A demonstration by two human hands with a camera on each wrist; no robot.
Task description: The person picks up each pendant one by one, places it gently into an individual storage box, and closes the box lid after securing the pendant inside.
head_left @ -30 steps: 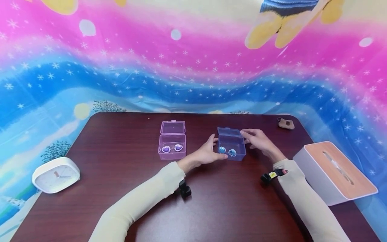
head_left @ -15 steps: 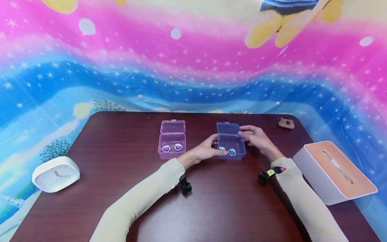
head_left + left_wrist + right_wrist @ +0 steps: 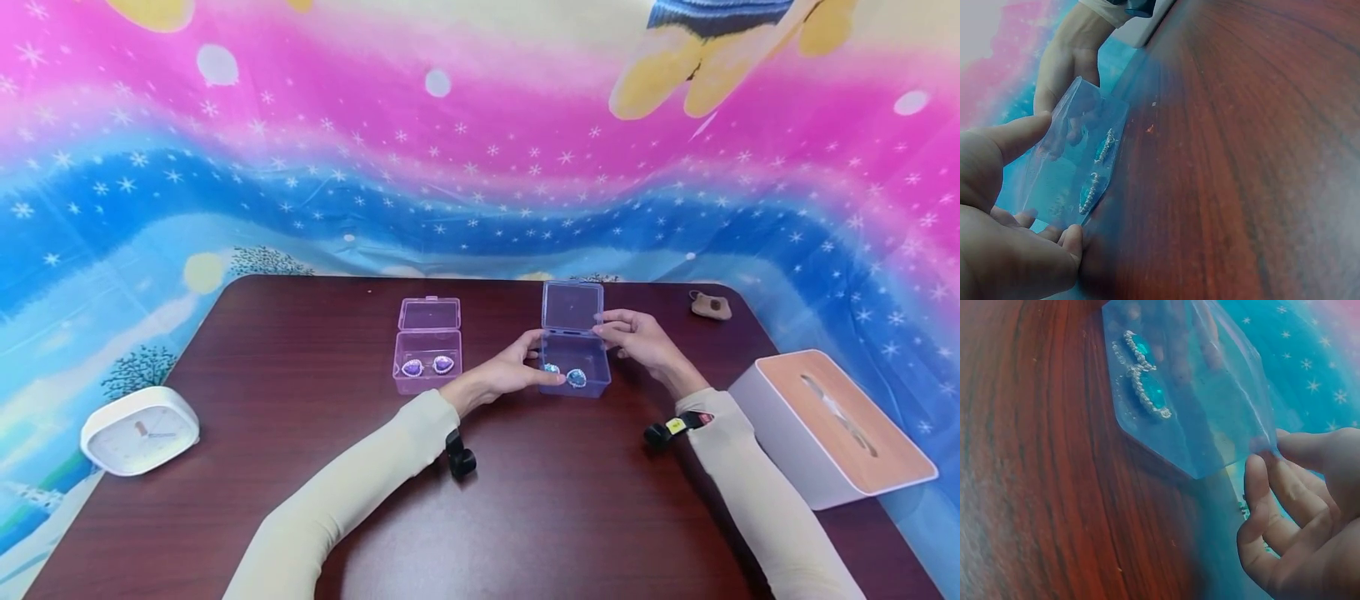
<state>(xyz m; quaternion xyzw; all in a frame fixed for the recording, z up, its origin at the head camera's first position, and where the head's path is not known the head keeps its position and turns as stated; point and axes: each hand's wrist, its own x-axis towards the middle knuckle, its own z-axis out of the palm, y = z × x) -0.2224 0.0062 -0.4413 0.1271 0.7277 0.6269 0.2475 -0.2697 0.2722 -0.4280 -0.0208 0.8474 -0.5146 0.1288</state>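
A small clear blue plastic box [image 3: 581, 354] stands on the table with its hinged lid [image 3: 572, 307] raised back. Inside lie two blue heart-shaped gems [image 3: 1150, 390] with silvery beaded rims. My left hand [image 3: 510, 371] grips the box's left side, thumb across the front wall and fingers behind. My right hand [image 3: 637, 340] pinches the back right corner by the hinge; in the right wrist view its thumb and index finger meet at the box's edge. To the left sits a pink box [image 3: 427, 383], lid folded back, holding two purple heart-shaped gems [image 3: 443, 365].
A white clock [image 3: 138, 432] stands at the table's left edge. On the right is a white tissue box [image 3: 832, 425] with a wood-look top, and behind it a small brown pouch [image 3: 709, 306]. A printed cloth [image 3: 480, 150] hangs behind the table [image 3: 555, 517].
The blue box's lid has swung up and back, from leaning over the box to opened wide. The left thumb has shifted slightly up the front wall; the pink box has stayed put.
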